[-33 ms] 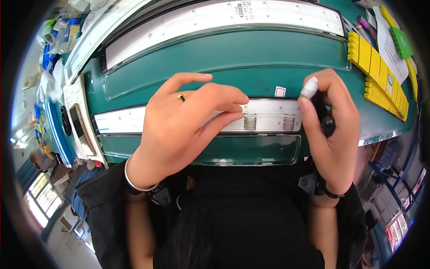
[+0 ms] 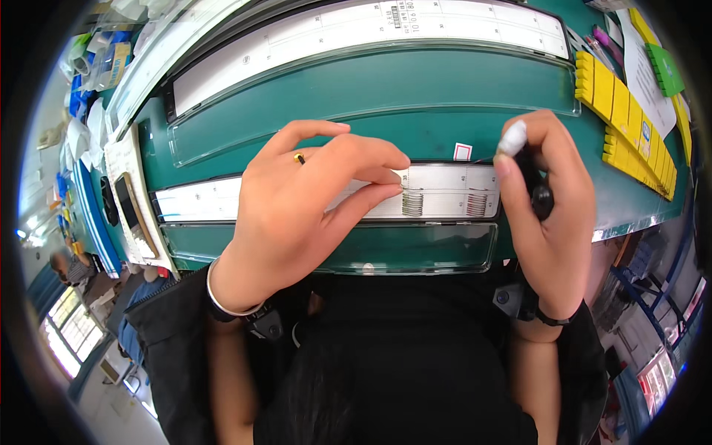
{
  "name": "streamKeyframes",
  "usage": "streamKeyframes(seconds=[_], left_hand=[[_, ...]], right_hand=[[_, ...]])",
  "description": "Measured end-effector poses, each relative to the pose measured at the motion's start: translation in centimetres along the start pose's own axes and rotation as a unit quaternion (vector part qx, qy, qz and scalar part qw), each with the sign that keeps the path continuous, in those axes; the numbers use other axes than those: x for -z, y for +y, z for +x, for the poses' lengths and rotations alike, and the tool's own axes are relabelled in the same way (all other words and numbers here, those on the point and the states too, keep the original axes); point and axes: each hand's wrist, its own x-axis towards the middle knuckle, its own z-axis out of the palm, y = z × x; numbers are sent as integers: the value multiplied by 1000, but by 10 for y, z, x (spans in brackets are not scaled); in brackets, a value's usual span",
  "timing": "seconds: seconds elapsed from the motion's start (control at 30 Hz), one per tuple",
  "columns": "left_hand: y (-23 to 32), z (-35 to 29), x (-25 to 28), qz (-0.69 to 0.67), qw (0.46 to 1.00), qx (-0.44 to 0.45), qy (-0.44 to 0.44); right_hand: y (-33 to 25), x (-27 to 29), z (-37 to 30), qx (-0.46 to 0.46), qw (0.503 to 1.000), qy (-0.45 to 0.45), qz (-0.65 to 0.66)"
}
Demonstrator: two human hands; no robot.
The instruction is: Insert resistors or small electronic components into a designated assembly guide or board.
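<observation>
A long, shallow open case [image 2: 437, 174] with a white insert marked like a ruler lies in front of me. Two neat rows of thin dark curved strands sit on it, one middle row [image 2: 413, 203] and one row further right [image 2: 477, 205]. My left hand [image 2: 300, 200] reaches over the case, thumb and fingertips pinched just left of the middle row; what they pinch is too small to make out. Past the case's right end, my right hand [image 2: 552, 182] is closed, white wrapping on its index fingertip. A black rounded object [image 2: 543, 202] shows in its palm.
The case's clear lid [image 2: 423, 256] lies nearest me. Behind stands a larger case with a ruled white insert [image 2: 475, 22] and clear lid [image 2: 386, 81]. Yellow slotted boards [image 2: 623, 111] lie right. At left are a phone [image 2: 133, 211] and plastic bags.
</observation>
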Motion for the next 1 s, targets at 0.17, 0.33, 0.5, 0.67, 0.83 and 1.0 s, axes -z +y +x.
streamKeyframes(seconds=[0.17,0.33,0.5,0.67,0.83,1.0], left_hand=[[-7,-2,-8,-67,997,37,-1],[-5,-4,-10,-157,982,104,3],[-9,-5,-9,-156,985,70,21],[-8,-4,-5,-146,987,62,17],[-7,-5,-4,-156,985,63,25],[-9,-5,-4,-154,987,46,23]], right_hand=[[5,-2,-9,-21,972,60,228],[16,-1,-14,-18,927,58,371],[21,-15,-25,-16,877,23,480],[14,-23,-27,-52,876,18,479],[12,-22,-30,-62,872,15,486],[12,-23,-31,-62,869,23,490]])
